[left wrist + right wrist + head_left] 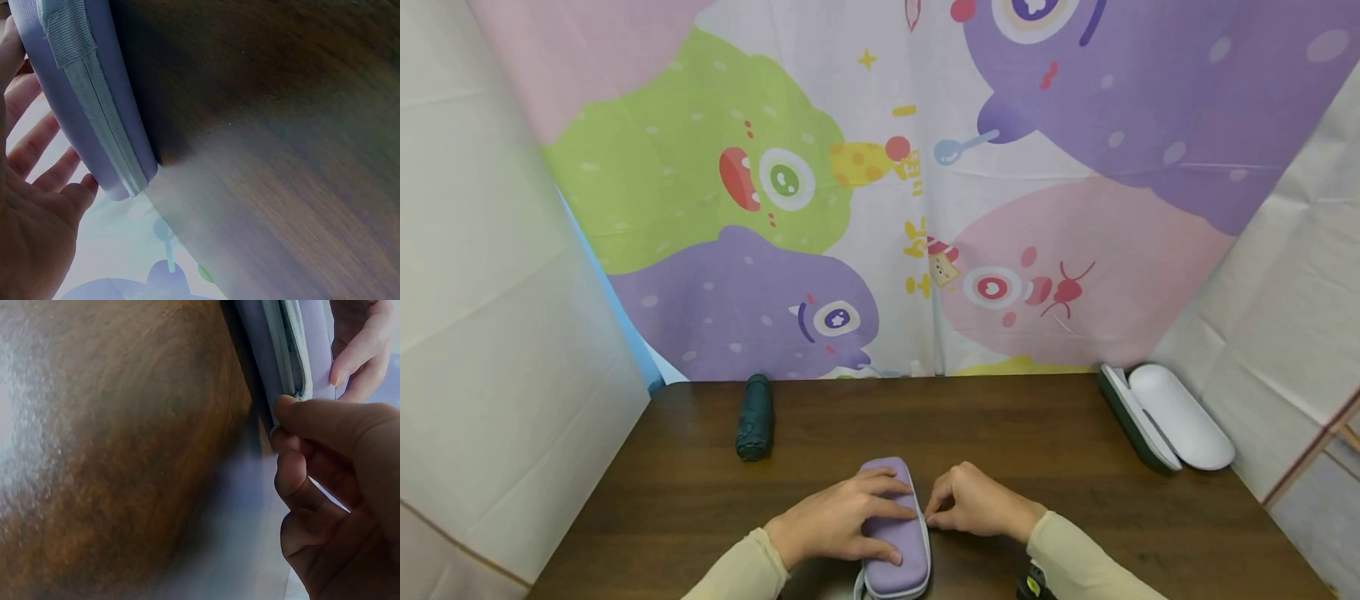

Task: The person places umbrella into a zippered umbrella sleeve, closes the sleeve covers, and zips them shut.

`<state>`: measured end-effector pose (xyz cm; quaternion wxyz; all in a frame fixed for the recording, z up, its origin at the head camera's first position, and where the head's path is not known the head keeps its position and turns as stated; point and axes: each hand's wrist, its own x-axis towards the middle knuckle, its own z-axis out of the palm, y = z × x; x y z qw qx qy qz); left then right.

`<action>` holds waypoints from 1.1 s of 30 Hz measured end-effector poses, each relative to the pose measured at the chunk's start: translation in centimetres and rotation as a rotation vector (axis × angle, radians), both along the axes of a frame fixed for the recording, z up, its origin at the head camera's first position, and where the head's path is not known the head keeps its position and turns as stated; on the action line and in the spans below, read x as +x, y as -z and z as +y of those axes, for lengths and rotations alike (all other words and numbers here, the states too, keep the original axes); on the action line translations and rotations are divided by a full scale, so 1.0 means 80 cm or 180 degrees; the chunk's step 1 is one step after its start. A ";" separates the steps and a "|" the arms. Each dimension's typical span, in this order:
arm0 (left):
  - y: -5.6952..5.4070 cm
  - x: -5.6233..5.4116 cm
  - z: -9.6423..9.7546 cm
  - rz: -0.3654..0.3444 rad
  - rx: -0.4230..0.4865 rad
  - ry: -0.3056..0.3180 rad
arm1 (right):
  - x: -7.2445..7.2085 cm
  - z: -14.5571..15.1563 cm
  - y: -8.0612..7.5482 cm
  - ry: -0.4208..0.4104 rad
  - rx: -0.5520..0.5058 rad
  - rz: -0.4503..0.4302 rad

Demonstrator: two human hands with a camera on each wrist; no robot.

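A purple zippered case (pixel 891 533) with a pale grey zip band lies lengthwise on the table. My left hand (pixel 853 517) holds it from above, fingers spread across its top and the thumb nearer me. In the left wrist view, a fabric strap (pixel 69 37) is fixed at the zip band's end. At the case's right side, my right hand (pixel 981 504) pinches the zip pull between thumb and forefinger; the fingers mostly hide the pull. The zip band (pixel 290 350) in the right wrist view shows a parted stretch running up to those fingertips.
A rolled dark green umbrella (pixel 756 418) lies at the back left of the brown table (pixel 1000 417). An opened hard case (pixel 1180 417), dark green outside and white inside, sits at the back right. A cartoon-printed curtain (pixel 880 192) hangs behind the table's far edge.
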<state>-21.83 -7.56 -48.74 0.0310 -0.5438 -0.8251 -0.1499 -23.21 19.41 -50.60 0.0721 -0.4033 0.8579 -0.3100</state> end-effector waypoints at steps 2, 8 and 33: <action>0.000 0.000 0.000 -0.0015 0.0000 -0.0002 | 0.002 0.000 -0.002 0.0002 0.0013 -0.0040; -0.002 0.000 0.000 -0.0053 0.0021 -0.0005 | 0.009 -0.003 -0.005 0.0051 -0.0035 -0.0073; -0.001 0.002 -0.001 -0.0165 0.0019 -0.0056 | 0.024 -0.008 -0.001 -0.0064 0.0024 -0.0216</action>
